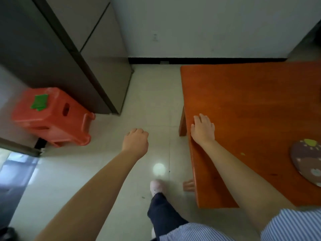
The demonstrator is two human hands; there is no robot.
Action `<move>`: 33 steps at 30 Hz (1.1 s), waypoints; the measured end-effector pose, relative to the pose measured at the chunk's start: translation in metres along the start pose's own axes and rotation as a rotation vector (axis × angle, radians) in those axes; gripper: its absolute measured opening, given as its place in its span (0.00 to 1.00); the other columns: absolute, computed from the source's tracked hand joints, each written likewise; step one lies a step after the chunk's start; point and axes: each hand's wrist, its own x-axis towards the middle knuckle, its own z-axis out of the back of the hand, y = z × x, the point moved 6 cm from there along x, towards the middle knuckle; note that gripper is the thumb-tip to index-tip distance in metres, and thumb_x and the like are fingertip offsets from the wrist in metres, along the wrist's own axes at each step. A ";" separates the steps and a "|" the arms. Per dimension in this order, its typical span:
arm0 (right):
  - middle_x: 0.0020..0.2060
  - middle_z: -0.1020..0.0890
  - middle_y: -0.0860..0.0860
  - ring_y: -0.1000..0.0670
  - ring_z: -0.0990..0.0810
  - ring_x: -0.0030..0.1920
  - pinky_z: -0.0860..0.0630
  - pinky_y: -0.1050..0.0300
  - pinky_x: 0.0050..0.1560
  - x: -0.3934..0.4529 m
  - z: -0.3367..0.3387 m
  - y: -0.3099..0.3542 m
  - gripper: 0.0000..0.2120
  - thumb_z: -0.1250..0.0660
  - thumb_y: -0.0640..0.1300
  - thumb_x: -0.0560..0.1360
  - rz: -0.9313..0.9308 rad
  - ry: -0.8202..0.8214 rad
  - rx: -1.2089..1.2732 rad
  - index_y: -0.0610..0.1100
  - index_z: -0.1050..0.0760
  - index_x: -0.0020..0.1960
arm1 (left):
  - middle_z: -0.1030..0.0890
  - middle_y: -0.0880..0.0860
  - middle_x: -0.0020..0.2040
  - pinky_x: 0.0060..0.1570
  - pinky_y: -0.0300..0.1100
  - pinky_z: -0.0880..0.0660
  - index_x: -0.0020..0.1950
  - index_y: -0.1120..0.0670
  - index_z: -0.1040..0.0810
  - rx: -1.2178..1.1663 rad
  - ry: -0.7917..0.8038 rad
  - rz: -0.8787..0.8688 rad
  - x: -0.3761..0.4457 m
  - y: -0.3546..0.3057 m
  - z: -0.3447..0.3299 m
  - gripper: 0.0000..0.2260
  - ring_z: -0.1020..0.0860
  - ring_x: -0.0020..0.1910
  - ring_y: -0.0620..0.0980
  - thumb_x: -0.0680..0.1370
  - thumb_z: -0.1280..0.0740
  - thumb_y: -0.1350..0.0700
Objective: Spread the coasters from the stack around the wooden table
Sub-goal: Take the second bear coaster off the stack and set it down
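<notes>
A small stack of green coasters (39,102) lies on top of an orange plastic stool (52,117) at the left. The wooden table (251,101) fills the right side. One round brown patterned coaster (305,162) lies near the table's right edge. My right hand (202,129) rests flat on the table's left edge, fingers apart, holding nothing. My left hand (136,142) hangs over the floor between stool and table, fingers curled into a loose fist with nothing visible in it.
A tall grey refrigerator (69,49) stands behind the stool. Light floor tiles (152,101) run between stool and table. My leg and foot (158,188) are on the floor beside the table's near left corner. A white wall with dark skirting lies beyond.
</notes>
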 end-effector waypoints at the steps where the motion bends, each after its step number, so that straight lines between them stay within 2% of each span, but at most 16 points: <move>1: 0.74 0.41 0.43 0.42 0.46 0.75 0.45 0.39 0.73 0.010 0.000 -0.004 0.22 0.44 0.48 0.80 -0.043 -0.015 0.001 0.44 0.42 0.72 | 0.26 0.58 0.60 0.59 0.51 0.31 0.58 0.57 0.27 0.025 0.001 -0.038 0.014 0.000 0.004 0.12 0.31 0.62 0.57 0.76 0.43 0.59; 8: 0.75 0.43 0.43 0.40 0.48 0.75 0.49 0.36 0.73 0.082 -0.003 -0.030 0.24 0.49 0.54 0.80 -0.311 -0.060 0.048 0.46 0.43 0.73 | 0.26 0.58 0.60 0.58 0.51 0.32 0.58 0.58 0.28 0.192 0.030 -0.280 0.126 -0.016 0.045 0.12 0.31 0.62 0.58 0.77 0.44 0.58; 13: 0.76 0.45 0.45 0.41 0.51 0.76 0.53 0.35 0.73 0.100 -0.011 -0.027 0.25 0.49 0.54 0.79 -0.390 -0.040 0.006 0.46 0.46 0.74 | 0.26 0.57 0.60 0.59 0.51 0.31 0.58 0.57 0.28 0.200 0.046 -0.419 0.195 -0.049 0.065 0.12 0.31 0.62 0.57 0.77 0.44 0.57; 17: 0.74 0.38 0.45 0.43 0.42 0.74 0.46 0.37 0.72 0.100 -0.004 -0.032 0.22 0.47 0.53 0.79 -0.358 -0.061 -0.019 0.47 0.39 0.71 | 0.26 0.58 0.61 0.58 0.51 0.31 0.59 0.58 0.28 0.209 0.060 -0.543 0.242 -0.082 0.063 0.13 0.31 0.62 0.58 0.77 0.43 0.56; 20: 0.66 0.26 0.44 0.43 0.30 0.65 0.35 0.43 0.64 0.101 0.014 -0.046 0.17 0.42 0.48 0.78 -0.320 -0.136 0.006 0.44 0.29 0.64 | 0.24 0.58 0.59 0.56 0.52 0.29 0.58 0.57 0.26 0.194 0.071 -0.654 0.273 -0.116 0.058 0.13 0.30 0.60 0.58 0.77 0.42 0.55; 22: 0.59 0.22 0.43 0.42 0.27 0.60 0.31 0.47 0.59 0.100 0.029 -0.073 0.15 0.42 0.47 0.78 -0.419 -0.212 0.041 0.41 0.26 0.59 | 0.24 0.58 0.58 0.55 0.52 0.28 0.58 0.57 0.26 0.209 0.068 -0.758 0.298 -0.152 0.053 0.13 0.29 0.60 0.58 0.76 0.41 0.55; 24: 0.57 0.20 0.42 0.42 0.26 0.59 0.30 0.48 0.57 0.100 0.043 -0.095 0.15 0.42 0.47 0.78 -0.519 -0.265 0.058 0.39 0.25 0.57 | 0.24 0.59 0.58 0.52 0.52 0.28 0.57 0.58 0.25 0.193 0.047 -0.823 0.312 -0.175 0.054 0.13 0.29 0.60 0.59 0.76 0.40 0.55; 33: 0.59 0.21 0.41 0.41 0.27 0.62 0.30 0.46 0.62 0.099 0.083 -0.214 0.15 0.42 0.45 0.78 -1.018 -0.421 0.160 0.38 0.25 0.59 | 0.25 0.60 0.62 0.55 0.52 0.28 0.60 0.58 0.26 0.172 0.095 -1.308 0.352 -0.357 0.043 0.14 0.29 0.61 0.60 0.76 0.39 0.55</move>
